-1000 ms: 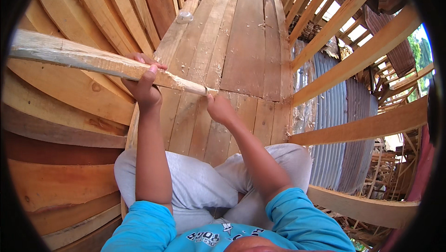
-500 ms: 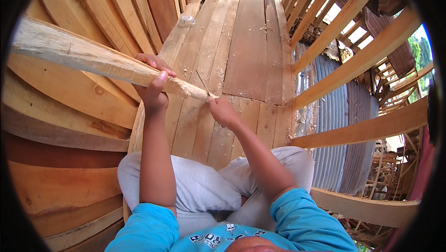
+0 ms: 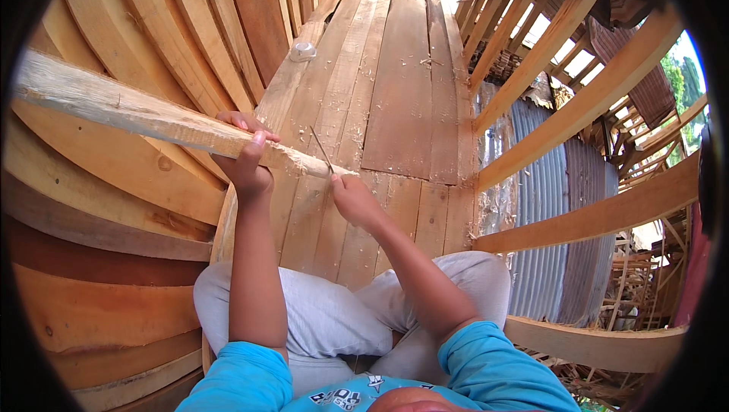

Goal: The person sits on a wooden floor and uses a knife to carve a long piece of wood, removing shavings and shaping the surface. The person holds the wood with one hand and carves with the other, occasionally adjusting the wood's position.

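A long, pale wooden pole [image 3: 137, 112] slants in from the far left, its thinner, whittled end lying in front of me. My left hand [image 3: 249, 165] is wrapped round it a little behind the shaved part, thumb on top. Near the tip, my right hand [image 3: 355, 201] is closed on a knife with a thin, narrow blade [image 3: 320, 146]. The blade lies across the pole's shaved end and points away from me. The fist hides the knife's handle.
I sit cross-legged on a plank floor [image 3: 399, 108] scattered with wood shavings. A small whitish, rounded object [image 3: 302, 52] lies farther off by the left wall of boards [image 3: 114, 161]. Wooden rails [image 3: 585, 211] line the right side, with corrugated metal sheets [image 3: 541, 207] beyond.
The blade has shifted from the pole's very tip a little back toward my left hand. My right hand and the pole's end sit slightly lower in view. Both grips are unchanged.
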`<state>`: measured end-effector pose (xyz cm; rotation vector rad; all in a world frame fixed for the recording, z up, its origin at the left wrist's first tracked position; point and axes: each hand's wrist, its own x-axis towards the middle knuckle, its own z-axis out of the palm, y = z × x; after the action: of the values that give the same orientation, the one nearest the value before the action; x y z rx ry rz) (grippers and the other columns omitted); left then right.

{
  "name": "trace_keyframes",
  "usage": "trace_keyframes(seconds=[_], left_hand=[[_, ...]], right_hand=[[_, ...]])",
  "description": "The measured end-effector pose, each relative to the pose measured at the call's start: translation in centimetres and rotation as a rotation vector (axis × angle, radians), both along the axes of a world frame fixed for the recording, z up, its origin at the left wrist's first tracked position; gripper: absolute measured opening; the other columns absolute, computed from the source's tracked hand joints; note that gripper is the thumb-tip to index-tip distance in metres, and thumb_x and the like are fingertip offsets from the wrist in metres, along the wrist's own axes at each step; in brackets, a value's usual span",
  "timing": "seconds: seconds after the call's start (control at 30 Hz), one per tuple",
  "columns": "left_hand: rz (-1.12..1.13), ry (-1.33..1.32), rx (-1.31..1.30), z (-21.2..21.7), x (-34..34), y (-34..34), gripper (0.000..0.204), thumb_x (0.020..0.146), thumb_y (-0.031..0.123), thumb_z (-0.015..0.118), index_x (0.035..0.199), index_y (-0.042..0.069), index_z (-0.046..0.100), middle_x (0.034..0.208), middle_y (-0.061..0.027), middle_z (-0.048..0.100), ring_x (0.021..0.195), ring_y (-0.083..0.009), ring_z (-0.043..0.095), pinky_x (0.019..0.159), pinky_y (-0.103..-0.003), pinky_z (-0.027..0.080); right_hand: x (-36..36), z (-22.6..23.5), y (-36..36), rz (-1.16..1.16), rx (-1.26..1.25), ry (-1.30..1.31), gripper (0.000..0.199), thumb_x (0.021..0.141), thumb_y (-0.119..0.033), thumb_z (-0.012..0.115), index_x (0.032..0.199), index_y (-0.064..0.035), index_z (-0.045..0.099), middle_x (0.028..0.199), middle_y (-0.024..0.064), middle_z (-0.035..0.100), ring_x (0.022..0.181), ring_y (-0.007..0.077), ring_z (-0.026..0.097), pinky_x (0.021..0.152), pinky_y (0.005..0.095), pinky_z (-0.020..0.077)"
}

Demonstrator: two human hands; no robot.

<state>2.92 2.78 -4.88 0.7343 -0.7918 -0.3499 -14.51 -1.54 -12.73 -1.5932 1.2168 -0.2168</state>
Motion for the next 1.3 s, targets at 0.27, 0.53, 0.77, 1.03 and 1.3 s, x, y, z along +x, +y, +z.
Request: trace_keyframes(seconds=[0.27,0.53,0.77,1.03,1.3], left_hand=[[-0.035,0.012,-0.012,0.3,-1.0,-0.8,0.028,0.071,0.012,0.062,0.094,0.007,0.046,0.074,-0.0055,0.048,0.065,-0.0153,0.053,0.064,-0.032,0.057],[0.095,0.033,0.019,-0.4,0.0,0.2,0.026,0.073,0.008,0.063,0.093,0.007,0.046,0.08,-0.0047,0.049,0.066,-0.015,0.053,0.063,-0.033,0.059],[0.068,0.033,-0.012,-0.4,-0.3,-0.5,0.025,0.073,0.006,0.064,0.092,0.007,0.048,0.079,-0.0039,0.048,0.067,-0.0143,0.054,0.063,-0.034,0.06],[0.15,-0.011,0.053,-0.1,-0.2,0.0,0.022,0.075,0.008,0.061,0.091,0.006,0.046,0.079,-0.0058,0.047,0.07,-0.0181,0.057,0.068,-0.036,0.059],[0.151,0.013,0.007,0.1,-0.3,-0.3,0.024,0.074,0.006,0.065,0.091,0.004,0.049,0.08,-0.005,0.047,0.068,-0.0146,0.054,0.063,-0.036,0.061]], right_hand=[[-3.4,-9.8,-3.6,-0.103,-0.092,0.126,0.052,0.105,-0.033,0.04,0.099,0.0117,0.064,0.101,0.0361,0.065,0.099,0.049,0.065,0.09,0.052,0.0486],[1.3,0.2,1.0,0.071,-0.208,-0.059,0.051,0.104,-0.036,0.039,0.095,0.0086,0.062,0.087,0.0287,0.065,0.087,0.0407,0.065,0.083,0.0497,0.0498],[-2.0,-5.6,-2.2,-0.143,0.093,0.069,0.051,0.105,-0.037,0.039,0.089,0.0072,0.059,0.079,0.0249,0.065,0.077,0.041,0.064,0.078,0.0494,0.0499],[1.9,-1.0,0.7,0.029,-0.322,-0.101,0.052,0.105,-0.034,0.04,0.085,0.0102,0.059,0.077,0.0304,0.062,0.076,0.0468,0.063,0.075,0.0504,0.0478],[-0.4,-6.1,-1.1,-0.085,-0.116,0.057,0.056,0.105,-0.038,0.039,0.086,0.0116,0.057,0.071,0.0253,0.061,0.073,0.0391,0.064,0.074,0.0474,0.0484]])
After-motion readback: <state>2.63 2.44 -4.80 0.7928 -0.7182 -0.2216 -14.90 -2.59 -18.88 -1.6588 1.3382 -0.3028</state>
